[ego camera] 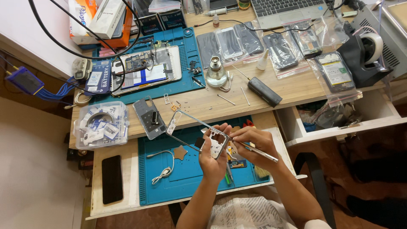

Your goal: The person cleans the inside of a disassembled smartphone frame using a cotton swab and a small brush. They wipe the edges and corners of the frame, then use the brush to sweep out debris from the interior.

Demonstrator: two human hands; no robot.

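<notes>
A wooden workbench [296,91] carried a blue rectangular silicone repair mat [186,85], a row of smartphones sealed in clear plastic bags [263,44] and a clear plastic box of white parts [101,124]. Over a second blue mat on the pull-out shelf [186,174], the left hand [214,154] had its fingers clamped around the lower end of a silver metal phone mid-frame [199,131], held tilted above the shelf. The right hand [254,142] pinched a slim silver metal tool [256,150], tip touching the frame. A black smartphone [112,179] lay well apart at left.
</notes>
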